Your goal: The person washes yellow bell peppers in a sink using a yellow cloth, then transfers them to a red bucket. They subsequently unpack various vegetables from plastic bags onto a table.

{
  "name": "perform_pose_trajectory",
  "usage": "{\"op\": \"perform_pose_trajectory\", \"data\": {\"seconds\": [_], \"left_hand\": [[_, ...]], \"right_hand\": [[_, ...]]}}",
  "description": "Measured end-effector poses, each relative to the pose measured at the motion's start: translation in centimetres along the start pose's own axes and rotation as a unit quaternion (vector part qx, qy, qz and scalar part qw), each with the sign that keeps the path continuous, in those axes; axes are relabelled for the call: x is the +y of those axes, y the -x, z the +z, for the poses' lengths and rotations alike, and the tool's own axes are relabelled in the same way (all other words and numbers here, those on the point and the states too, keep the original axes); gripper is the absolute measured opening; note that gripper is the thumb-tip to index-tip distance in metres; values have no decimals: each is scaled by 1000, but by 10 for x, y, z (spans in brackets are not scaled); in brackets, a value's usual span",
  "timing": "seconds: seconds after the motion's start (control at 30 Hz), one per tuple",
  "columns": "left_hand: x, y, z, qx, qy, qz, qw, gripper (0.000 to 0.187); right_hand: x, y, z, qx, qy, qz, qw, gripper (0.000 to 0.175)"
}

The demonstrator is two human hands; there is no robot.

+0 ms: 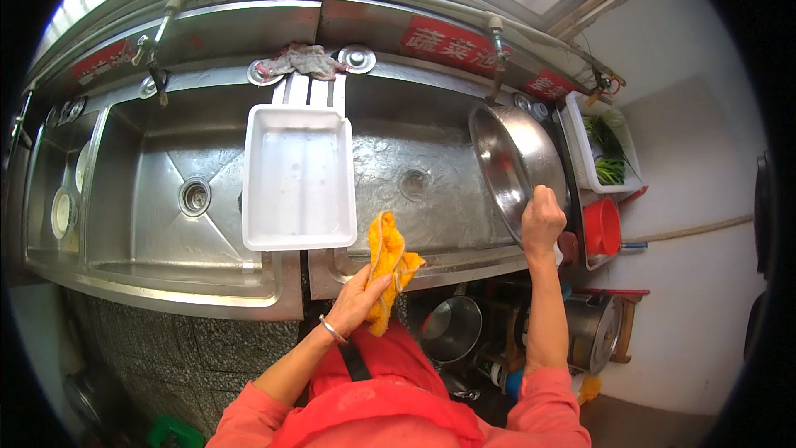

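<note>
My left hand (359, 302) holds a yellow cloth (387, 255) in front of the near edge of the right sink (385, 149). My right hand (543, 218) grips the rim of a large stainless steel basin (519, 155), tilted on its side at the right end of that sink, its hollow facing left. A white plastic tray (300, 239) lies to the left of the cloth, across the divide between two sinks, on white slats (309, 92). The tray looks wet inside. Behind it a crumpled grey rag (301, 61) rests on the back ledge.
Left are a sink with a drain (195, 196) and a smaller one with a bowl (62, 213). Faucets (497, 43) hang over the back. Right stand a white basket of greens (606, 155) and a red container (602, 226). Below are a metal pot (452, 328) and a lidded pot (594, 333).
</note>
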State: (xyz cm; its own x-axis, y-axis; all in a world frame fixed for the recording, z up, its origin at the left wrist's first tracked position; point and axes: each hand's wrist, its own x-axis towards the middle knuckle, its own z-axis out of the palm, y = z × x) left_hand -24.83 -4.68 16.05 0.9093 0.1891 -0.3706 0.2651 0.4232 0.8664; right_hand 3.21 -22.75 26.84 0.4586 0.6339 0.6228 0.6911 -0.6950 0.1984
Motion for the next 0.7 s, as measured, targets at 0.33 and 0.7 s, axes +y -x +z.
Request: {"op": "perform_pose_trajectory", "data": {"seconds": [0.33,0.7], "left_hand": [[-8,35,-9,-22,-71,-63,995,33],[-16,31,21,8,52,-47,998,41]], "right_hand": [[-1,59,114,87,-342,504,788,14],[-48,119,138,-60,-321,632,703,64]]}}
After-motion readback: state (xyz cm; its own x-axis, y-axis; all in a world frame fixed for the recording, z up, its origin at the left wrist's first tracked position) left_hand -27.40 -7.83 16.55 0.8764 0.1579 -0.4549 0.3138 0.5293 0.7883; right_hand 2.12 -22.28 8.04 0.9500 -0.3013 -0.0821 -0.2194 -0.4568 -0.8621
